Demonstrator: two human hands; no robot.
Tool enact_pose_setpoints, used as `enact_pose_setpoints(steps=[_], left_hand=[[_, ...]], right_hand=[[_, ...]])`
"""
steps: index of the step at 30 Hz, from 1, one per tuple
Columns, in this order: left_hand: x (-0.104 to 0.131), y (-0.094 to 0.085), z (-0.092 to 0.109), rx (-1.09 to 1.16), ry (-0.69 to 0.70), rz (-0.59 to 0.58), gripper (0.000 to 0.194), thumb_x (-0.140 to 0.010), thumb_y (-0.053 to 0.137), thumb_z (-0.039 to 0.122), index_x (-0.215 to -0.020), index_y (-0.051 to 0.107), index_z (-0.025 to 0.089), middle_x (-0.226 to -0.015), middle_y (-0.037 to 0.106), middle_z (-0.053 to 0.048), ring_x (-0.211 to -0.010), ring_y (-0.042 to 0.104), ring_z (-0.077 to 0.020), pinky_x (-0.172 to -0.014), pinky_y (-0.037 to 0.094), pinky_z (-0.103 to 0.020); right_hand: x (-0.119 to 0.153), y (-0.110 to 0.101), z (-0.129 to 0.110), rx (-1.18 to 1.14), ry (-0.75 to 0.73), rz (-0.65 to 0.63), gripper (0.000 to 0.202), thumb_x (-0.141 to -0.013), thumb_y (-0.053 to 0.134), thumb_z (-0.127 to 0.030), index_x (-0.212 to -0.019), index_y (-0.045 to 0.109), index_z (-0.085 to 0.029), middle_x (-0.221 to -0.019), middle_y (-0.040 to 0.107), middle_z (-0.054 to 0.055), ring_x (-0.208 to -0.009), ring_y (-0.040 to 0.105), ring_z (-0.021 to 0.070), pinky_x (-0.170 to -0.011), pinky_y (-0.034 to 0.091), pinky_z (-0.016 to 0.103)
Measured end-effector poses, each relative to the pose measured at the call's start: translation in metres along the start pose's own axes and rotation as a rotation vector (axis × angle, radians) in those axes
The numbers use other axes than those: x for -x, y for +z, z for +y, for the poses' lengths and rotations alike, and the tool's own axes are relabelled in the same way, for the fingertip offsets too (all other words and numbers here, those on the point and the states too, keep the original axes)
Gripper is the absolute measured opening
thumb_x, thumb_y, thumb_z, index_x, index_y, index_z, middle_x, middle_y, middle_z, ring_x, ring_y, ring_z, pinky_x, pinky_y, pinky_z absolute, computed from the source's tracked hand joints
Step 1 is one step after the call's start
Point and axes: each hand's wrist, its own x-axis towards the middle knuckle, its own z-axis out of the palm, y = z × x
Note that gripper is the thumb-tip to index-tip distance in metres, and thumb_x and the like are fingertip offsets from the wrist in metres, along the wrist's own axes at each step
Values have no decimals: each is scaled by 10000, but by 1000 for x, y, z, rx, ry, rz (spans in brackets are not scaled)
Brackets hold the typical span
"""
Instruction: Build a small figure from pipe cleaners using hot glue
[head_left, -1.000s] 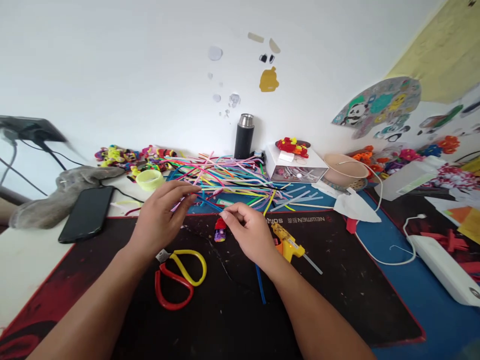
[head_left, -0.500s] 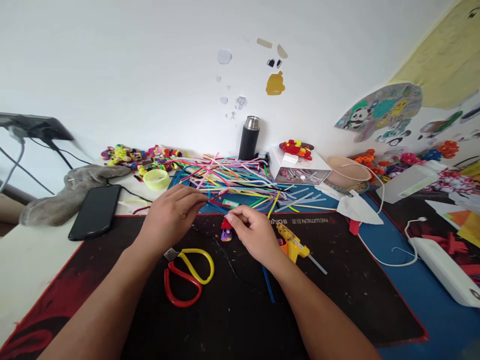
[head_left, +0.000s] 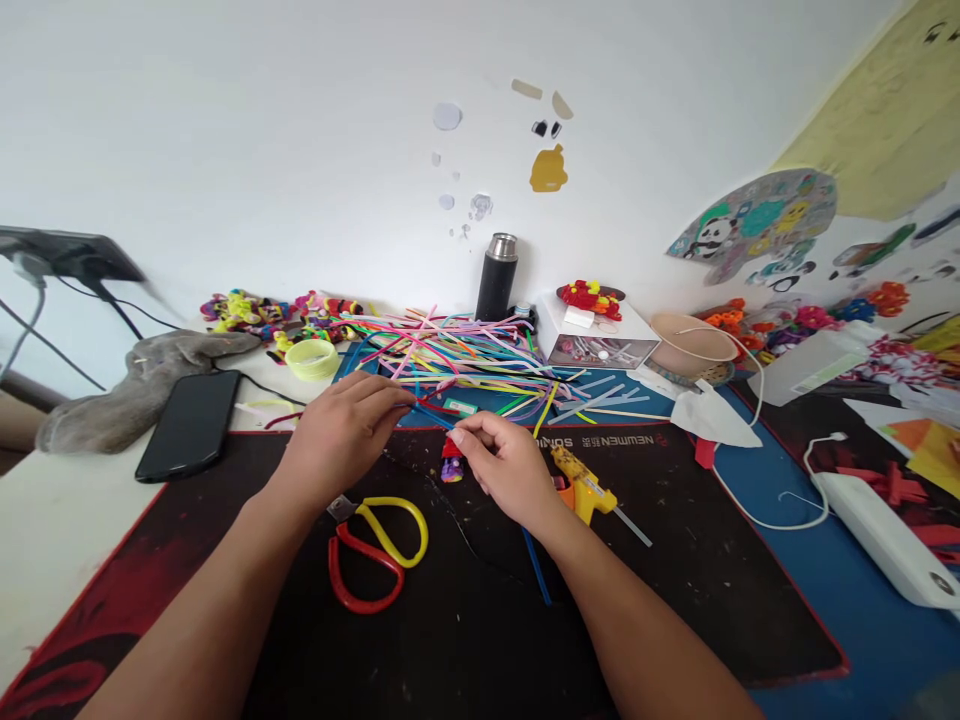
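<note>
Between my two hands runs a thin blue pipe cleaner (head_left: 435, 411). My left hand (head_left: 346, 425) pinches its left end, and my right hand (head_left: 506, 462) grips the other end between thumb and finger. A small red and purple piece (head_left: 452, 465) is beside my right fingertips; whether I hold it is unclear. Scissors with one red and one yellow handle (head_left: 379, 555) lie below my left hand. Right of my right hand rests a yellow glue gun (head_left: 589, 488). Part of another blue pipe cleaner (head_left: 538, 570) shows under my right forearm.
Many coloured pipe cleaners (head_left: 450, 350) lie behind my hands, near a black flask (head_left: 497, 280) and a white box (head_left: 600, 335). At the left are a phone (head_left: 189, 425) and a yellow tape roll (head_left: 311, 360). A white power strip (head_left: 885, 540) sits at the right.
The view has shifted very slightly. Both hands stay in nearly the same place, with the blue pipe cleaner still between them.
</note>
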Motion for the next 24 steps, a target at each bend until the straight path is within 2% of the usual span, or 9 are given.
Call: enact_pose_setpoints(steps=[12, 17, 20, 24], left_hand=[[-2, 1, 8, 121, -94, 35, 163, -1039, 578, 249, -975, 723, 210, -937, 796, -53, -884, 712, -243, -808, 527, -354], [-1, 6, 17, 166, -71, 15, 149, -1031, 583, 231, -964, 714, 211, -914, 779, -47, -852, 714, -220, -785, 524, -321], [0, 7, 21, 185, -54, 19, 130, -1022, 592, 218, -985, 716, 203, -914, 772, -48, -842, 715, -211, -778, 524, -312], [1, 7, 24, 174, -90, 89, 137, -1022, 595, 232, -978, 720, 196, -913, 771, -50, -837, 721, -207, -781, 526, -313]], right_hand=[[-3, 2, -3, -78, 44, -69, 237, -999, 644, -449, -968, 669, -216, -607, 589, -55, -412, 505, 95, -437, 386, 233], [-8, 3, -7, -147, 51, -75, 280, -988, 658, -462, -1091, 682, -202, -665, 630, -45, -436, 550, 98, -449, 433, 227], [-12, 3, -14, -95, 26, -78, 244, -1001, 645, -437, -1075, 692, -209, -668, 632, -47, -448, 555, 95, -465, 440, 222], [-17, 2, -24, 61, -24, -79, 224, -1031, 601, -411, -968, 693, -217, -632, 626, -51, -460, 551, 92, -499, 426, 221]])
